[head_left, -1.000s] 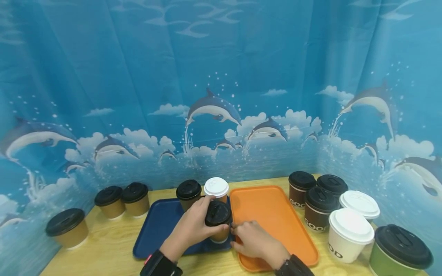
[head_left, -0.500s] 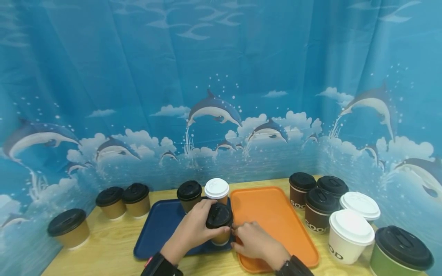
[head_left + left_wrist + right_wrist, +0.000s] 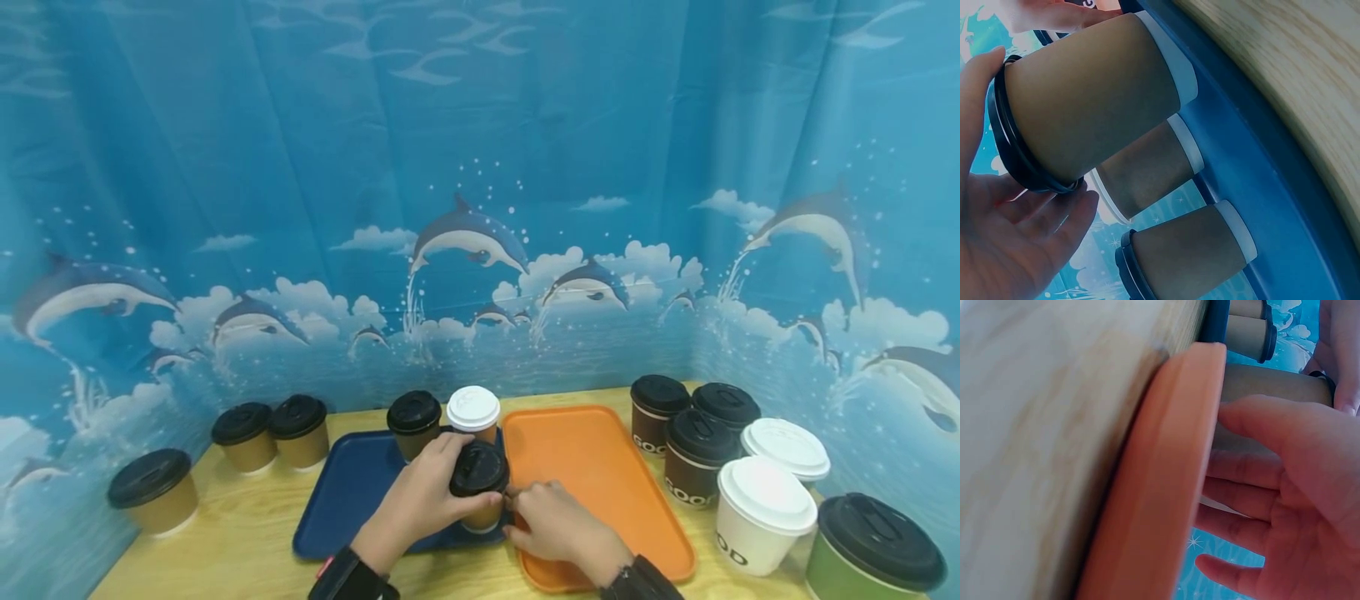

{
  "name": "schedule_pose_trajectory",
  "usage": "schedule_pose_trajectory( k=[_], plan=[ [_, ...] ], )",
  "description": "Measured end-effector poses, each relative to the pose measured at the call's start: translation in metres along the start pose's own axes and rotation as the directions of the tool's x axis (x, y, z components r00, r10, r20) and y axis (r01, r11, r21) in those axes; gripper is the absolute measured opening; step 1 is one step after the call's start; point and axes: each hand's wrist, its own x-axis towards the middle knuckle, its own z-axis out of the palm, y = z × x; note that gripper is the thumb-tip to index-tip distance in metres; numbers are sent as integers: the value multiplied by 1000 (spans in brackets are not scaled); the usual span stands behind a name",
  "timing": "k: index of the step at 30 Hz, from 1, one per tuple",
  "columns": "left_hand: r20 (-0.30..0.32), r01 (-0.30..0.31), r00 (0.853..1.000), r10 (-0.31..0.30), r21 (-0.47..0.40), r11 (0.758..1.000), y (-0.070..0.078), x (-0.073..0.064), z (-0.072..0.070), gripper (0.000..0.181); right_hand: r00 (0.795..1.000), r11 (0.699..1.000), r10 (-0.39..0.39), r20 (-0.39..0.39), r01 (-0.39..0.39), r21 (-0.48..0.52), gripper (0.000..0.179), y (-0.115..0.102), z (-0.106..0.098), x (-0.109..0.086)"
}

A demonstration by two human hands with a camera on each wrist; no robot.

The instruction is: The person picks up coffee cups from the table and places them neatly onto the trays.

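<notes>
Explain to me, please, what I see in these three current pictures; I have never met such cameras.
There is no machine: a person works with the bare left hand and right hand. The wide picture comes from a camera worn on the head; the two others come from cameras on the wrists. On the wooden table lie a blue tray and an orange tray. The left hand grips a brown cup with a black lid. Two more cups stand behind it on the blue tray. The right hand is close beside it. Other lidded cups stand at both sides.
</notes>
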Motion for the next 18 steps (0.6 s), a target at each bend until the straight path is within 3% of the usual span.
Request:
schedule_pose_trajectory(
  k=[5, 10, 12, 14, 18],
  plan=[
    [-42, 7, 999, -5, 41, 999, 0, -6, -4, 93, 1000, 1000, -17, 0, 17, -3, 31, -1, 2, 2],
    [-188, 42, 982, -29, 61, 997, -4, -9, -17, 83, 999, 999, -44, -7, 44, -12, 30, -3, 6, 5],
    [-268, 53, 963, -38, 48, 997, -9, -7, -24, 74, 999, 999, -51, -13, 50, -8, 30, -2, 6, 6],
    [-355, 56, 934, -42, 28, 998, -17, -3, -31, 64, 998, 998, -58, -16, 58, 0, 29, 0, 5, 6],
    [-525, 57, 851, -21, 53, 997, -47, 6, -48, 52, 998, 998, -65, -21, 65, 20, 30, 3, 2, 5]
  ],
)
